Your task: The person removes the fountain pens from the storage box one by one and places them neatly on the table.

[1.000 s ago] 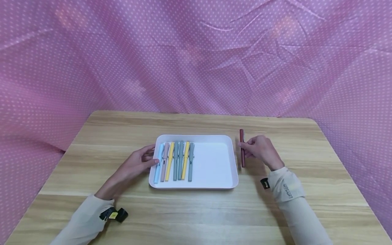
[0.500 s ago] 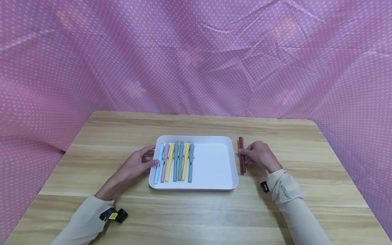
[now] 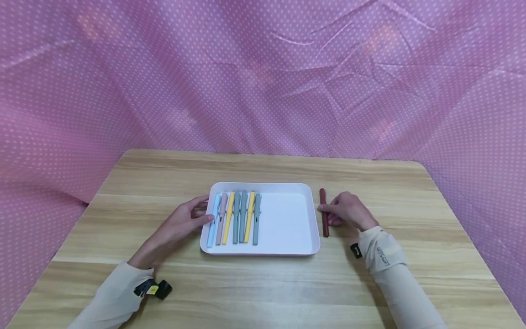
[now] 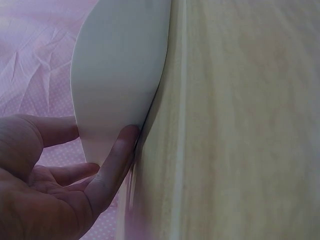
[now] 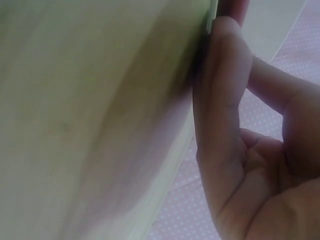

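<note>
To the right of the white tray, my right hand pinches a dark red pen between thumb and fingers. That pen points away from me, close over the table, its clip facing right. Only a short bit of the red pen shows at the top of the right wrist view. My left hand holds the tray's left side, thumb over the rim and the other fingers against the outer wall. Inside the tray's left half lie a light blue pen, a mauve pen, and several yellow and grey-green pens, side by side.
The tray stands mid-table on a wood-grain tabletop. Behind the table's far edge and at both sides hangs a pink dotted cloth. A black strap device sits on the left wrist.
My right hand has brought the dark red pen nearer to me, down along the tray's right side. My left hand and the tray have stayed in place.
</note>
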Available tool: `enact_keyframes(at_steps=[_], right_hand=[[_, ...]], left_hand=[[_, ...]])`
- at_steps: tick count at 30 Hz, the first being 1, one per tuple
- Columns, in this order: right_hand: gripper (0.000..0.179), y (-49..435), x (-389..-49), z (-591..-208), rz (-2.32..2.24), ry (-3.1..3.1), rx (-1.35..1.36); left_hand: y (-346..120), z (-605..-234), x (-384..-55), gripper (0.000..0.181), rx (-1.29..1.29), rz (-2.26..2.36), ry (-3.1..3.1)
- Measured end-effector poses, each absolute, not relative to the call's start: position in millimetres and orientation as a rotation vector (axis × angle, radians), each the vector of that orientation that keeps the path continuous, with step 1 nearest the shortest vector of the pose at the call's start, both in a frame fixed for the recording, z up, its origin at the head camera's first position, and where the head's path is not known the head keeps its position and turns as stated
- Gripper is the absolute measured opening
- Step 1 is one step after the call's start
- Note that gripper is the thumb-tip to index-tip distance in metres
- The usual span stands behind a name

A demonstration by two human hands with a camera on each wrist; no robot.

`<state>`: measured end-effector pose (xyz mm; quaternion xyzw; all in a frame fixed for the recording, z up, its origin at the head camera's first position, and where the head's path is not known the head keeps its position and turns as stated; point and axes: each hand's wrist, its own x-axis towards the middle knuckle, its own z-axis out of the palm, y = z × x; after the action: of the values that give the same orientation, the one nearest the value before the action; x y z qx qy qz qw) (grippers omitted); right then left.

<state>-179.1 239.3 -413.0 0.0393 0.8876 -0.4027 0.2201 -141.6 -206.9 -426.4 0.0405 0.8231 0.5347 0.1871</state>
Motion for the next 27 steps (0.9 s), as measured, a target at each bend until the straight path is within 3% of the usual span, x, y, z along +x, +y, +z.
enact_keyframes(at_steps=[27], right_hand=[[0.03,242.8,-176.2,-411.9,-1.14,2.447,0.102]], left_hand=[[-206.1,-427.0,-140.8,0.075,0.106,1.502,2.318]])
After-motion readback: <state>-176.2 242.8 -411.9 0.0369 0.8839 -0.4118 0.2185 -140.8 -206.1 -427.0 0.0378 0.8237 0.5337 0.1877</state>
